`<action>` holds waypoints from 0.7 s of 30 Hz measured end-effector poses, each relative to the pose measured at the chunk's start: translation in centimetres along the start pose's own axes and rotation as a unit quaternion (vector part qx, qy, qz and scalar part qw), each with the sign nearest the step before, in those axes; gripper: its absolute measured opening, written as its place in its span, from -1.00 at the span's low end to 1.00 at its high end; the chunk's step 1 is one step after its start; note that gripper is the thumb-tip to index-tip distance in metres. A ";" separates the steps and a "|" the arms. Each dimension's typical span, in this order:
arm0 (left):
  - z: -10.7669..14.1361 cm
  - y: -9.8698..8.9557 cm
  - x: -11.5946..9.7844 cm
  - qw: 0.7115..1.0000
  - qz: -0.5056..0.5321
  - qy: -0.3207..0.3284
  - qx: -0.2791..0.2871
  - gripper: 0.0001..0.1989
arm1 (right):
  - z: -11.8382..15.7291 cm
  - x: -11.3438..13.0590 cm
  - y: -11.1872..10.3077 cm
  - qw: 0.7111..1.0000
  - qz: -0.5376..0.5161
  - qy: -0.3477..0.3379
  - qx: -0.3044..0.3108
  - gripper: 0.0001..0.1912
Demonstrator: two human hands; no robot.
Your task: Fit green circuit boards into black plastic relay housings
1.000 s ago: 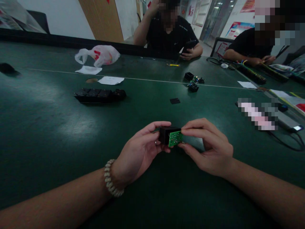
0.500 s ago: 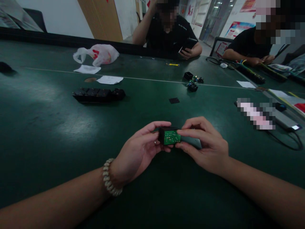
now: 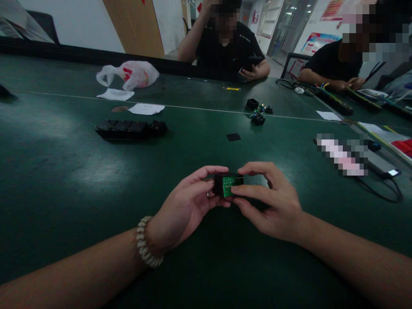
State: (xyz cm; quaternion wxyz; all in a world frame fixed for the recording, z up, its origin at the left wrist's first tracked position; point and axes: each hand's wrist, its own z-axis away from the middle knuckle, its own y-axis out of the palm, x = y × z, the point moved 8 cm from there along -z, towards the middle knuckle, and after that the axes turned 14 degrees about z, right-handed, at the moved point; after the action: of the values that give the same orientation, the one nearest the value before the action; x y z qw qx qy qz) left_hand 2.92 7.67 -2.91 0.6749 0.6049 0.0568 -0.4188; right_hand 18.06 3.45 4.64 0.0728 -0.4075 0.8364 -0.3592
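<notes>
A small black box (image 3: pixel 219 185) with a green circuit board (image 3: pixel 228 182) in its open side is held above the green table, near the middle of the view. My left hand (image 3: pixel 189 199) grips the box from the left, fingers behind and below it and the thumb on its near left edge. With its fingers bent around the right side, my right hand (image 3: pixel 273 199) also holds the box. One finger of it lies against the face of the board and covers part of it.
Beyond my hands lie a flat black piece (image 3: pixel 233 137), a long black module (image 3: pixel 124 129) and small black parts with wires (image 3: pixel 258 118). A plastic bag (image 3: pixel 138 74) and papers (image 3: pixel 146 108) are farther back. Two people sit across the table; a cabled device (image 3: pixel 383 161) is right.
My right index finger has moved down and left onto the board, and the right hand's fingers are spread farther apart. The box is turned slightly. The view has shifted a little.
</notes>
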 end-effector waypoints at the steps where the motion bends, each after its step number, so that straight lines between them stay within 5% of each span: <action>1: 0.0 0.0 0.0 1.000 -0.001 0.001 0.000 -0.77 | 0.0 0.1 0.0 1.000 0.009 -0.001 0.001 -0.80; 21: 0.1 1.0 0.0 0.998 -0.027 0.001 0.053 -0.87 | 0.1 0.1 0.2 0.998 -0.055 0.037 0.007 -0.70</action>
State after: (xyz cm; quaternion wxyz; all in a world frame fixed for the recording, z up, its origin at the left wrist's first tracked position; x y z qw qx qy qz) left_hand 3.50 7.50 -2.14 0.6303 0.6384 0.0517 -0.4387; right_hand 17.89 3.47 4.46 0.0247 -0.4392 0.8121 -0.3835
